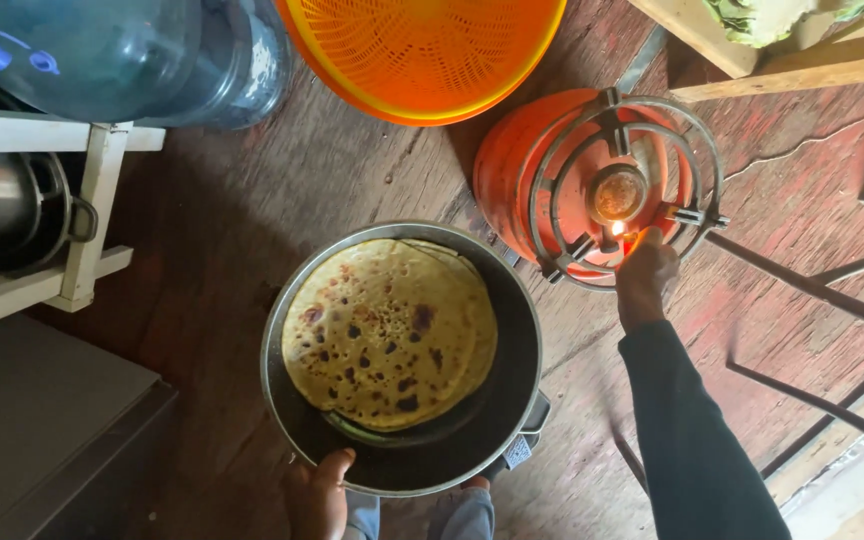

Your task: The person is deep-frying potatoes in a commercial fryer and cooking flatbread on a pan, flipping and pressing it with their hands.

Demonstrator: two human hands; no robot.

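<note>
I see worn wooden floor [282,190]; left hand [318,492] grips the round metal pan [512,330], right hand [645,272] seemingly pinches a lit match [619,230] at the stove [592,180].

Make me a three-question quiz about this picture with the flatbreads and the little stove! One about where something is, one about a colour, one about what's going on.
1. Where are the flatbreads?
A. In the round metal pan
B. In the basket
C. On the floor

2. What colour is the plastic basket at the top?
A. Blue
B. Orange
C. Green

3. What is at the burner of the gas stove?
A. A pot of water
B. Nothing at all
C. A small flame beside the right hand

Answers:
1. A, the flatbreads lie stacked inside the pan, whose rim the left hand holds.
2. B, its mesh is bright orange.
3. C, a small flame glows at the burner's edge, just by the right hand's fingertips.
</note>
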